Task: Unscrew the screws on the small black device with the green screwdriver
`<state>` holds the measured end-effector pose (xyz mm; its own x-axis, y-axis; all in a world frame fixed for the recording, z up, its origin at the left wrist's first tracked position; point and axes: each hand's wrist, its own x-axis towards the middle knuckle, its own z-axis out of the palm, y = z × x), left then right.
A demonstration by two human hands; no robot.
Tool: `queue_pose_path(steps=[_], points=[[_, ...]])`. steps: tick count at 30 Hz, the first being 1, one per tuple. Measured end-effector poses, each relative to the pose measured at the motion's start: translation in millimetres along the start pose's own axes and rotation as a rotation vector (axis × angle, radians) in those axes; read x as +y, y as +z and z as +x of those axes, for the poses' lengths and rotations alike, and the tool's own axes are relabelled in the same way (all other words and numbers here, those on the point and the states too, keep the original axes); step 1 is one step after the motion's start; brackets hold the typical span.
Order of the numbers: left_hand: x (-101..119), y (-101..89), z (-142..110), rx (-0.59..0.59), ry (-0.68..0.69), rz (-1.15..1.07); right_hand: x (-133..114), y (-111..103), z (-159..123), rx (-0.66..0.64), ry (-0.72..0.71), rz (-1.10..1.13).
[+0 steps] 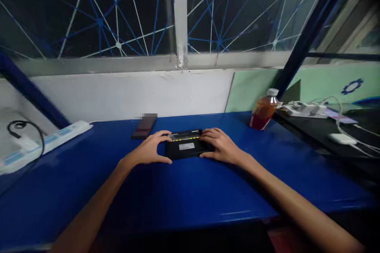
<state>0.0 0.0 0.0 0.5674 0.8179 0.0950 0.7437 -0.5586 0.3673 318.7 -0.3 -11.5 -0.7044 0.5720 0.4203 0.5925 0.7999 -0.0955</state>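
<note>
A flat black rectangular case [190,152] lies on the blue table in front of me. It bears a white label and a yellow-and-black striped line along a clear strip near its far side. My left hand [151,148] spans the left end, fingers on the far corner and thumb at the near one. At the opposite end, my right hand [221,146] grips with its fingers over the top and its thumb by the near edge. Behind my left hand rests a dark phone-like slab [144,125].
The blue table [184,193] runs up to a wall below the window. A white power strip [59,138] with a black cable lies at the left. To the right stand a bottle of reddish drink [263,111] and a dark surface with another power strip [305,109], a white charger [342,139] and cables.
</note>
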Motion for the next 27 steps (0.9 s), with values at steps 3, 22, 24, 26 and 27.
queue_pose_path(steps=[3, 22, 24, 26, 27], points=[[-1.6, 0.5, -0.1, -0.005, 0.001, -0.008, -0.4, -1.2, 0.3, 0.0, -0.001, 0.006], [-1.8, -0.8, 1.1, -0.031, 0.008, -0.072, 1.1, 0.7, 1.3, 0.025, -0.029, 0.053], [-3.5, 0.6, 1.2, -0.028, 0.009, -0.07, 1.3, 0.8, 1.4, 0.029, -0.021, 0.055], [-5.4, 2.4, 1.5, -0.02, 0.009, -0.059, 1.8, 1.4, 1.2, 0.025, -0.009, 0.051], [-6.2, 3.1, 1.6, -0.018, 0.011, -0.054, 2.3, 1.8, 1.1, 0.018, -0.003, 0.051]])
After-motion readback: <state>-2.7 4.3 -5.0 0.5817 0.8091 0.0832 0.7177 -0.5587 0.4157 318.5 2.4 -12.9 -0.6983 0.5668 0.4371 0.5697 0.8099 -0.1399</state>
